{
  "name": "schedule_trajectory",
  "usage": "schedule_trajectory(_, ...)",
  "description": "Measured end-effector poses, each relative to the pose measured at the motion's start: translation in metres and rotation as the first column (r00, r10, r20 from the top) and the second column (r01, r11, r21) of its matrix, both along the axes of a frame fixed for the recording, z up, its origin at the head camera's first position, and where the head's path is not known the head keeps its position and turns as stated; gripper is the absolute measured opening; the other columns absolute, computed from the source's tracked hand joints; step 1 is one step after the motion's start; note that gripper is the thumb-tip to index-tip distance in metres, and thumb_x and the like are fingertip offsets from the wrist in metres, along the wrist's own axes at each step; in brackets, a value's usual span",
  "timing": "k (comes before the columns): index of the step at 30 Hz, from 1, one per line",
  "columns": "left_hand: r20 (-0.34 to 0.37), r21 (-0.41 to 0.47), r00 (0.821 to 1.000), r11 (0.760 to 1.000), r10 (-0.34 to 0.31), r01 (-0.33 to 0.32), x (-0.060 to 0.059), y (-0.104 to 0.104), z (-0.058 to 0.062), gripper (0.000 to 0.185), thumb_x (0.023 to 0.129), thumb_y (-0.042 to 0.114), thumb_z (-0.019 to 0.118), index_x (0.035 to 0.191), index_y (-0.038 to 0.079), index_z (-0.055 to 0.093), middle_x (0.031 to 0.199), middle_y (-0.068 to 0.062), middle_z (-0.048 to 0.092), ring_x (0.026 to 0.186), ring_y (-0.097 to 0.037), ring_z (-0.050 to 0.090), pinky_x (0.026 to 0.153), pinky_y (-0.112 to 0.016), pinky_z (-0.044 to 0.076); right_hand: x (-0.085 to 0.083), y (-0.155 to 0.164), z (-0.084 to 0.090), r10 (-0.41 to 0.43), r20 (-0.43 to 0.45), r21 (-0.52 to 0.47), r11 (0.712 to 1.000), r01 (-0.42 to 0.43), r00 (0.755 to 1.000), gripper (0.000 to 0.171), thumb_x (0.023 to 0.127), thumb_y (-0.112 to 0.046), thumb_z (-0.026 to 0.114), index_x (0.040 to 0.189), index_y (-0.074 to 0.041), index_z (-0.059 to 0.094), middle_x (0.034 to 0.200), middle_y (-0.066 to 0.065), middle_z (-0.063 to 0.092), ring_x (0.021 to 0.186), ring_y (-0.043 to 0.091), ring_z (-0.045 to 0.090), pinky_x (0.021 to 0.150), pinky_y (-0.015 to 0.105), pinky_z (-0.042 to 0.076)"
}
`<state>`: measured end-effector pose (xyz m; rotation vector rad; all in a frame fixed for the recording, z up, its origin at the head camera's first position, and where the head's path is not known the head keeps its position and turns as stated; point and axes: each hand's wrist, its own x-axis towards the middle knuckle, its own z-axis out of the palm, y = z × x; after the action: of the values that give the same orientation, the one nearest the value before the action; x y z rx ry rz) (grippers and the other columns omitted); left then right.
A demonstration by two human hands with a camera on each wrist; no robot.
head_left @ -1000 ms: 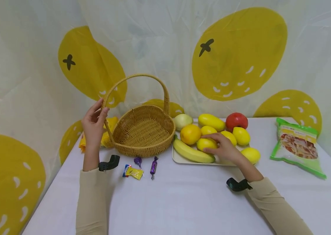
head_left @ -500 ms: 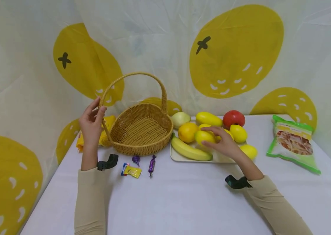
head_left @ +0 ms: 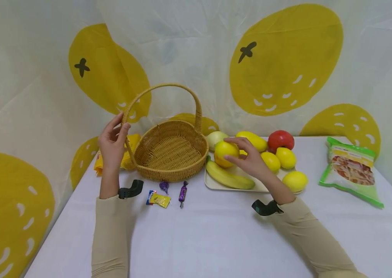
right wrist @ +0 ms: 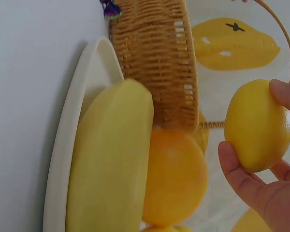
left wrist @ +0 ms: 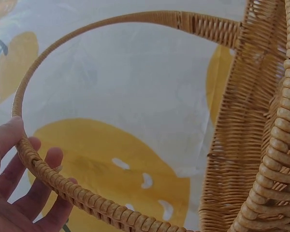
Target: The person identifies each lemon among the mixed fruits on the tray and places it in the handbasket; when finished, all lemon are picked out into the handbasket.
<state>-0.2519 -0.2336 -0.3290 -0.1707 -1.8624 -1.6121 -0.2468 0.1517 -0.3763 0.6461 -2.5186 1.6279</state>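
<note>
free: open mouth of the woven wicker basket (head_left: 171,152), bare inside | obstacle: its arched handle (head_left: 168,88) spans overhead, left hand (head_left: 112,144) gripping the left side | between: right hand (head_left: 248,158) holds a yellow lemon (head_left: 225,150) above the white tray (head_left: 213,185), banana (head_left: 228,177) beneath | free: white tabletop (head_left: 209,239) near front | low clutter: wrapped candies (head_left: 168,195) before basket

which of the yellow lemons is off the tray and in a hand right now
The lemon pinched in the right hand, lifted above the tray beside the basket. The other lemons lie loose on the tray.
</note>
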Motion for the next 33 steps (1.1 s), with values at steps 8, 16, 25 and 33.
schedule_trajectory(8,0.013,-0.007,1.0,1.0,0.004,-0.004,0.002,0.0,0.001,0.037,0.096,0.02,0.063,0.133,0.013,0.062,0.129,-0.006,0.062,0.097,-0.008,0.063,0.081,-0.016,0.051,-0.012,-0.041,-0.005,0.058,-0.062,-0.154,0.986,-0.067,0.996,0.047,0.09,-0.01,0.071,0.135,-0.009,0.057,0.138,0.009,0.047,0.115,0.022,0.046,0.094,0.041,0.049)
schedule_trajectory(16,0.007,-0.024,1.0,1.0,0.002,-0.002,0.0,0.0,0.001,0.037,0.096,0.021,0.063,0.133,0.014,0.062,0.13,-0.006,0.062,0.098,-0.007,0.063,0.084,-0.016,0.051,-0.035,-0.077,-0.01,0.195,-0.082,-0.094,0.975,-0.202,0.977,0.045,0.091,-0.013,0.07,0.134,-0.01,0.058,0.134,0.008,0.05,0.114,0.021,0.048,0.091,0.036,0.045)
schedule_trajectory(25,0.046,-0.034,0.999,0.999,0.012,-0.011,-0.001,0.004,0.003,0.039,0.096,0.022,0.063,0.134,0.016,0.061,0.13,-0.005,0.062,0.1,-0.006,0.062,0.084,-0.016,0.051,-0.059,-0.098,-0.005,0.404,-0.044,0.272,0.885,-0.379,0.913,0.046,0.092,-0.021,0.07,0.135,-0.009,0.058,0.134,0.012,0.051,0.121,0.026,0.047,0.1,0.044,0.043)
schedule_trajectory(33,0.097,-0.07,0.994,0.997,0.047,-0.04,0.004,-0.001,0.005,0.04,0.095,0.025,0.064,0.135,0.02,0.061,0.133,-0.003,0.061,0.102,-0.008,0.06,0.082,-0.014,0.05,-0.081,-0.118,0.0,0.521,0.029,0.487,0.738,-0.468,0.853,0.042,0.092,-0.017,0.068,0.131,-0.003,0.059,0.135,0.016,0.054,0.125,0.031,0.047,0.106,0.044,0.039)
